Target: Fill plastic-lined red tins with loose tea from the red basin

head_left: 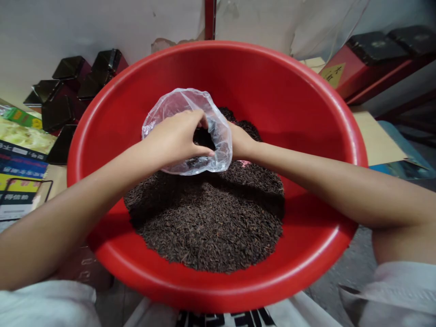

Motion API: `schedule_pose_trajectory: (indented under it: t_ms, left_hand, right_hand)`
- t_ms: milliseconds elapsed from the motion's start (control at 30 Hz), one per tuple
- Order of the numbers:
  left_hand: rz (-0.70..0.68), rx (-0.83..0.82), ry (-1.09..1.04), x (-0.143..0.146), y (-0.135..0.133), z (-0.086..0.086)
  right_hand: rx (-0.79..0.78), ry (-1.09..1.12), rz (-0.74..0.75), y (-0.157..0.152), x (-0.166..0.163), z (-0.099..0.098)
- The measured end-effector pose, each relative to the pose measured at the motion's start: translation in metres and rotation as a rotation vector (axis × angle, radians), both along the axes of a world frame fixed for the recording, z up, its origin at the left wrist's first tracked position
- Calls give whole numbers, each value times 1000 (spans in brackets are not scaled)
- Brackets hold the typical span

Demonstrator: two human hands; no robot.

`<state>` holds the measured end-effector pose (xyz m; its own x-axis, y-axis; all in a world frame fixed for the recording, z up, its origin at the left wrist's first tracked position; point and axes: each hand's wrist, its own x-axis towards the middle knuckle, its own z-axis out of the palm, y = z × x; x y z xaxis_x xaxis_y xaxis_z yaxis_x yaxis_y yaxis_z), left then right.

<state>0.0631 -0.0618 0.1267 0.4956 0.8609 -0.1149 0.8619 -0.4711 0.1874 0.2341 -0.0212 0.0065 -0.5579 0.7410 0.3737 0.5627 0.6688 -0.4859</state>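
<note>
A wide red plastic tub [316, 131] holds a heap of dark dried tea leaves [218, 227]. Above the heap is a clear plastic bag [223, 145], its round mouth facing up and towards me. My left hand [180, 134] reaches into that mouth, thumb and fingers curved apart, with dark leaves showing between them inside the bag. On the bag's right side my right hand [241, 143] grips it from outside; its fingers are hidden behind the plastic. A small bit of pink shows below the right wrist, too little to name.
Several dark-topped boxes [64, 106] stand to the left of the tub. Printed packages [23, 159] lie at the far left. On the right are red boxes with black lids [374, 47] and a flat piece of cardboard [378, 138]. A pale wall [102, 22] rises behind the tub.
</note>
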Motion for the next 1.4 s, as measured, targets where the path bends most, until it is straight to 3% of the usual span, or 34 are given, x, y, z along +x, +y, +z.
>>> schedule_pose_trajectory:
  t_ms: [100, 233, 367, 467, 533, 567, 633, 767, 933, 1100, 1233, 1400]
  left_hand:
    - [13, 76, -7, -3, -6, 2]
    - [-60, 122, 118, -8, -5, -8]
    - [-93, 229, -43, -5, -20, -10]
    - [-328, 186, -179, 1, -53, -9]
    - [-565, -19, -174, 1, -75, -16]
    - [-609, -141, -126, -1, -82, -22]
    - [-534, -334, 4, -12, -86, -40]
    - [-132, -586, 97, -47, -58, -83]
    - [-8, -657, -24, -53, -39, -115]
    - [47, -592, -11, -31, -49, -117]
    - [84, -570, -26, -22, -56, -111]
    - [37, -741, -105, -11, -66, -89]
  right_hand:
    - [17, -8, 4, -1, 0, 1]
    - [54, -28, 54, -2, -2, 2]
    - [49, -36, 46, -3, -3, 2]
    - [31, -49, 32, -4, -3, 3]
    - [34, -54, 20, -4, -3, 3]
    - [37, -58, 18, -4, -3, 3]
    - [40, -69, 16, -4, -3, 3]
    - [33, -71, 15, -5, -4, 3]
    - [52, -55, 42, -4, -3, -1]
    - [113, -11, 74, -2, -4, -5]
    - [64, -57, 53, -3, -4, -1]
    - [44, -53, 32, -4, -3, 3]
